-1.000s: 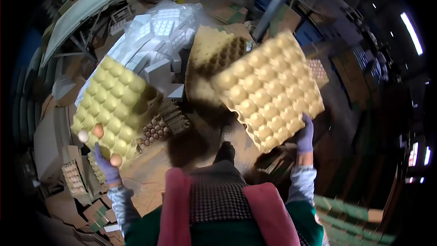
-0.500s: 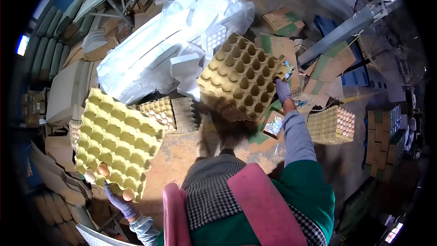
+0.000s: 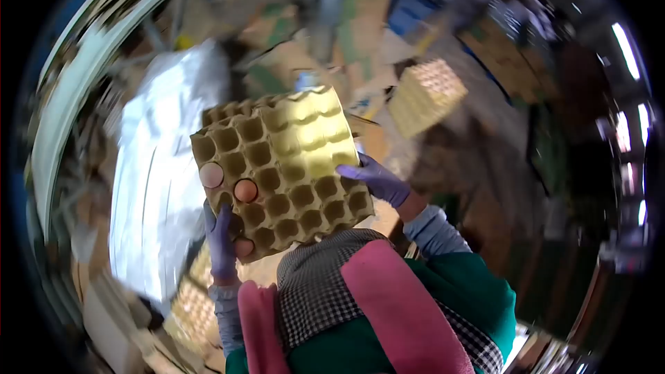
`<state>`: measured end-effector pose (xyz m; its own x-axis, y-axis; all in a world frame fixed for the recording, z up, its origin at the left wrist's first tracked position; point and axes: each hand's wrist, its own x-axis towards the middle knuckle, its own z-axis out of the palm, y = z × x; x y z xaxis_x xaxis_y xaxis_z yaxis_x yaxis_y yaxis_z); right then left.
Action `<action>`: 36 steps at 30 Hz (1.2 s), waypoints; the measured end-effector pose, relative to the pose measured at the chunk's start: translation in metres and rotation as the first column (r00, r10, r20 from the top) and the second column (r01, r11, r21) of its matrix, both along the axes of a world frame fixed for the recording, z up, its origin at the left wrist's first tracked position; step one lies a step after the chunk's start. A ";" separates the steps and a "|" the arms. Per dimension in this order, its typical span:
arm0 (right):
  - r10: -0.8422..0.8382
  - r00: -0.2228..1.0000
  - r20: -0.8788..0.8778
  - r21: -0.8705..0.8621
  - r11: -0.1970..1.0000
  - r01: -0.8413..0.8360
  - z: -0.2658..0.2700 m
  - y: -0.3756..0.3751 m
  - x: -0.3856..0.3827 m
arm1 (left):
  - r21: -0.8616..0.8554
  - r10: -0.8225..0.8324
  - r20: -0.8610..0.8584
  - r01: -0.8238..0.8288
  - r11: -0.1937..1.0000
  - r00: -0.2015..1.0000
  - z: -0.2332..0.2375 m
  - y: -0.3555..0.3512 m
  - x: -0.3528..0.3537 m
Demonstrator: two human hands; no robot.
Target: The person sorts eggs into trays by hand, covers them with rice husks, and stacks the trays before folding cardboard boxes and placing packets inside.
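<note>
A cardboard egg tray (image 3: 284,173) is in front of me, tilted. It carries three eggs along its left part: a pale egg (image 3: 212,175), a brown egg (image 3: 246,190) and a partly hidden egg (image 3: 243,246). My left hand (image 3: 220,242), in a purple glove, grips the tray's left edge near these eggs. On the right edge, my gloved right hand (image 3: 377,179) is closed with the thumb over the rim. Behind the far rim shows more egg-tray cardboard (image 3: 239,109); how many trays lie under the top one is hidden.
Plastic-wrapped white material (image 3: 163,173) lies to the left. A stack of trays with eggs (image 3: 426,97) stands ahead on the right. More eggs (image 3: 192,308) sit in trays at lower left. Flattened cardboard (image 3: 364,14) and a blurred metal post (image 3: 332,10) are ahead.
The tray with three eggs has come from the left to in front of me. My right hand has moved from the tray stack's far side to this tray's right edge. My view has turned right.
</note>
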<state>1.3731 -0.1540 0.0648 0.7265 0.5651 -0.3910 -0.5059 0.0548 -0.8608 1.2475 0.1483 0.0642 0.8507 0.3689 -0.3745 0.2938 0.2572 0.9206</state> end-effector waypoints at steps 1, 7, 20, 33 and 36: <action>-0.118 0.986 0.117 -0.105 0.986 0.130 -0.004 -0.008 -0.012 | 0.026 -0.078 -0.025 0.079 0.997 0.997 -0.008 0.006 0.014; -0.598 0.783 0.171 -0.204 0.756 0.621 -0.035 -0.117 -0.081 | 0.302 -0.565 0.096 0.517 0.801 0.819 -0.043 -0.036 0.093; -0.949 0.315 0.013 0.155 0.313 0.937 -0.117 -0.376 0.041 | 0.915 0.149 -0.342 0.365 -0.171 0.928 -0.182 0.072 0.114; -0.858 0.449 -0.251 -0.007 0.465 0.885 -0.235 -0.484 0.342 | 0.750 0.147 -0.451 0.285 0.597 0.880 -0.068 -0.197 0.078; -0.866 0.398 -0.304 -0.044 0.430 0.902 -0.267 -0.485 0.362 | 0.280 -0.100 -0.552 0.296 0.913 0.828 -0.037 -0.257 0.072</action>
